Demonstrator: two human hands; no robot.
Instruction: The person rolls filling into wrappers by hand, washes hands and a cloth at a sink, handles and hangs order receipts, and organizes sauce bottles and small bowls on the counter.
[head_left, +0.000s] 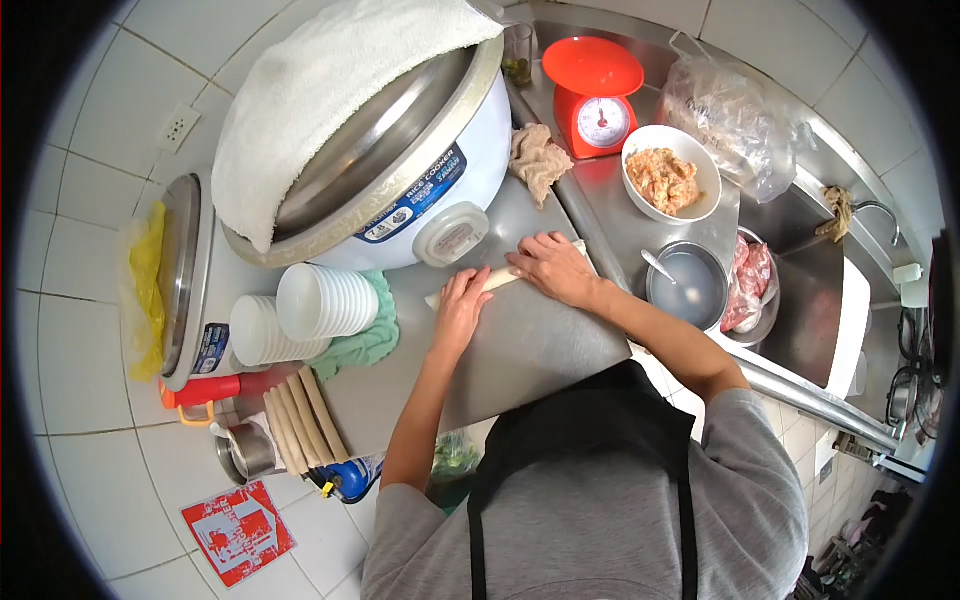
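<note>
A long pale roll (505, 276), which looks like dough or a rolled wrapper, lies slantwise on the steel table (540, 345). My left hand (462, 308) is closed over its nearer left part, the fingers bent across it. Further along to the right, my right hand (555, 270) also grips the roll, its fingertips close to those of my left. The roll's two ends stick out beyond my hands, and its underside is hidden. Several similar pale rolls (305, 420) lie side by side at the table's left end.
Behind my hands stands a big rice cooker (400, 215) under a white towel (290, 120). Stacked white cups (320, 305) rest by a green cloth (365, 340). To the right are a red scale (597, 100), a bowl of minced filling (670, 180), a water pot (688, 285) and a sink (805, 300).
</note>
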